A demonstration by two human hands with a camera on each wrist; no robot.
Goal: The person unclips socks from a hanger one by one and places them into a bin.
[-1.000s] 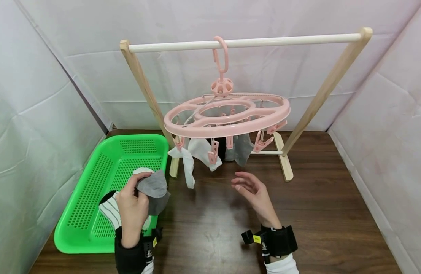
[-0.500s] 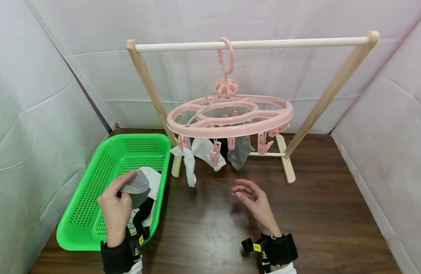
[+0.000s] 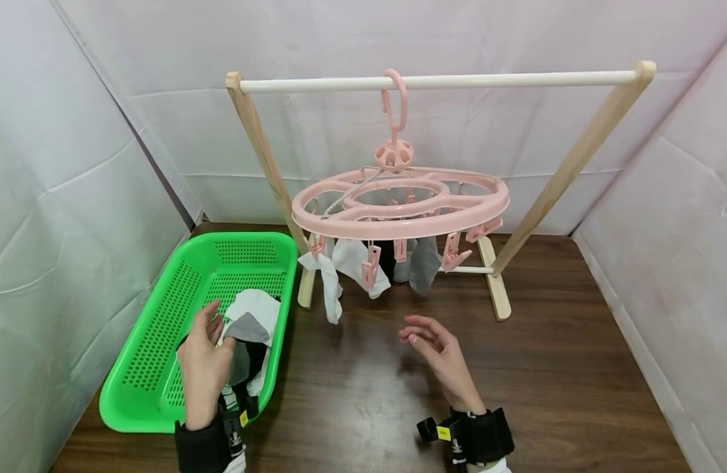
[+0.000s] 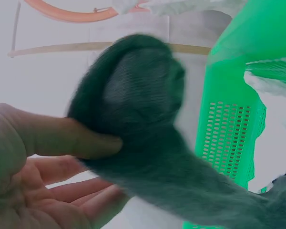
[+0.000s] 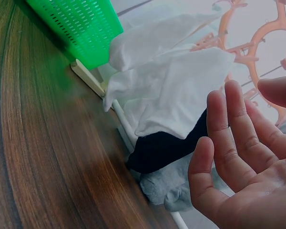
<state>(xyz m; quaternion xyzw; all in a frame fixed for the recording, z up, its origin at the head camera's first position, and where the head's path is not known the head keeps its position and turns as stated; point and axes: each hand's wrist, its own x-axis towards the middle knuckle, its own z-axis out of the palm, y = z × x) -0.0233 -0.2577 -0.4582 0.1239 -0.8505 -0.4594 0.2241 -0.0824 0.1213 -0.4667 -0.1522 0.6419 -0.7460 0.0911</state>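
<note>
My left hand (image 3: 206,364) is over the green basket (image 3: 111,394), its thumb and fingers spread apart. Beside the thumb is a grey sock (image 3: 249,328), above white and black socks in the basket. The left wrist view shows this sock (image 4: 143,109) blurred, overlapping the thumb tip; the fingers are partly behind it. My right hand (image 3: 437,351) hovers over the table in front of the pink clip hanger (image 3: 398,226), holding nothing, with fingers relaxed. In the right wrist view, white socks (image 5: 181,90), a black sock (image 5: 167,150) and grey socks (image 5: 157,186) hang nearby.
A wooden stand with a white rod (image 3: 505,80) carries the hanger by its hook. Pink clips (image 3: 371,266) dangle below the ring, including several without socks at the front and right. The dark wooden table (image 3: 576,368) extends right; white sheets surround it.
My left hand moves left over the basket with the grey sock, then its fingers spread and the sock drops lower beside the thumb. My right hand stays nearly still.
</note>
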